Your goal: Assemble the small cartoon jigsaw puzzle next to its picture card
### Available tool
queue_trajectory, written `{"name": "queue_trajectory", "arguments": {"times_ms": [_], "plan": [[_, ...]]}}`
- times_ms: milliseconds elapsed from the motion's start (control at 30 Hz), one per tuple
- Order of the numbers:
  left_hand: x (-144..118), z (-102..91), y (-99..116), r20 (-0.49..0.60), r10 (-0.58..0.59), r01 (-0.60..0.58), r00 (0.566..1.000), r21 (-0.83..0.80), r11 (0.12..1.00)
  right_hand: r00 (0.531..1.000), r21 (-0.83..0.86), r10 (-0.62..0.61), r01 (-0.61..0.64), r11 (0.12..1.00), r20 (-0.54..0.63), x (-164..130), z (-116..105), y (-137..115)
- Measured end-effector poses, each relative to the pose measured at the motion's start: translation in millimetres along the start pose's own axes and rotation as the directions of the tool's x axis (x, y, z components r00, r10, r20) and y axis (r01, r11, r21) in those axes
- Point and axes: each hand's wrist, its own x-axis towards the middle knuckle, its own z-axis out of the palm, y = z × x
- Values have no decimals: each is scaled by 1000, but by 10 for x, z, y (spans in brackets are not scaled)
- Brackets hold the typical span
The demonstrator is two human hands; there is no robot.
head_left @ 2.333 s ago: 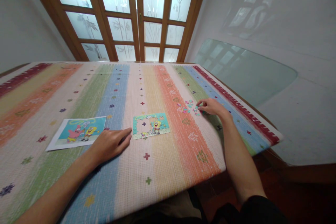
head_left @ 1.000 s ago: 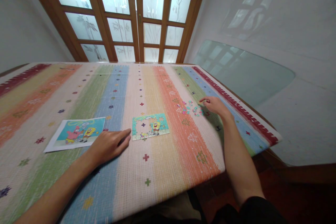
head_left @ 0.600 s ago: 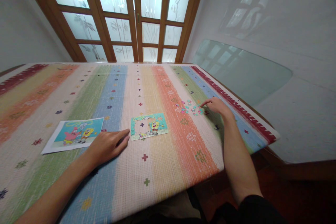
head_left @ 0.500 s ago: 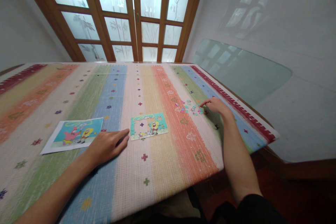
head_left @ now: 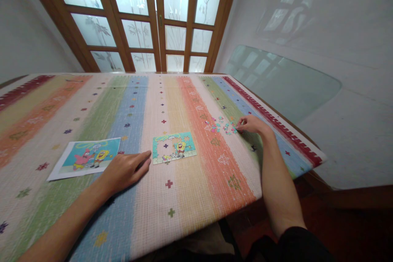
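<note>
At nine o'clock from the flat, rectangular, incomplete teal jigsaw puzzle [head_left: 180, 148], a white paper cartoon print [head_left: 89, 157] could crease if the left hand [head_left: 129, 168] drags across it. Relaxed and empty at eight, that hand lies just beside the puzzle; a nudge could loosen joints. At two, small loose teal-and-pink pieces [head_left: 227, 127] could scatter under the right hand [head_left: 252, 124], its fingertips bent down at them; whether they grip one, I cannot tell. A striped, multicoloured woven cloth [head_left: 196, 200] covers the counter [head_left: 12, 81]; brown wooden frosted-glass doors [head_left: 161, 28] stand at twelve, a white wall [head_left: 331, 45] at two.
</note>
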Motion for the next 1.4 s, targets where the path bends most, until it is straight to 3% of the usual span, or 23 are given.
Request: {"name": "queue_trajectory", "arguments": {"times_ms": [267,600,1233,1400], "plan": [[8,-13,9,6,-13,13,1000,7,1000,998,-12,12,-13,1000,-57,17,-4,16],[8,-7,12,-5,5,-5,1000,-14,1000,999,24,-28,27,999,16,22,17,0],[-1,0,4,27,-40,40,999,-26,999,998,11,-62,62,998,12,21,55,-96],[-4,-3,1,15,-30,30,999,-22,999,994,-19,-62,60,998,-90,18,25,-71]]}}
